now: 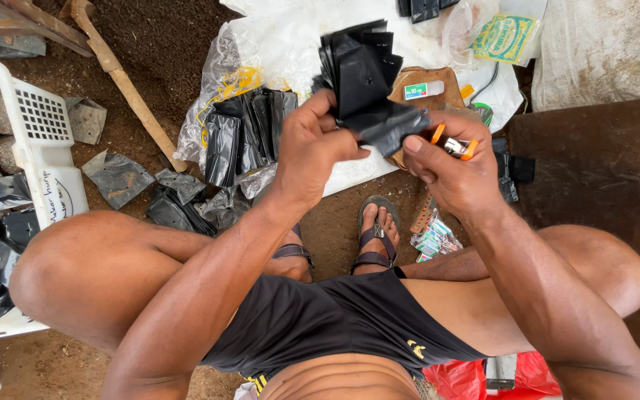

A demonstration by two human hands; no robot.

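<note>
Above the knees: glossy, crinkled black bags (361,74), fanned, pinched in closed left hand (312,144); right hand (450,174) curled around orange-handled tool (453,144), gripping bags' lower edge.

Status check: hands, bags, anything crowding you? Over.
Left hand gripping black bag stack. Right hand pinching stack's lower end, orange-handled tool in fingers. Nothing blocking.

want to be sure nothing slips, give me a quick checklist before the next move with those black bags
1. Left hand grips the stack of black bags: ok.
2. Right hand pinches the lowest bag's edge: ok.
3. Orange-handled tool held in the right hand, clear of the left fingers: ok; blade cannot tell.
4. Spare bags in the clear plastic wrap on the ground ahead: ok.
5. White crate stands beside the left knee: ok.
6. Only one bag separated from the stack: cannot tell.
</note>
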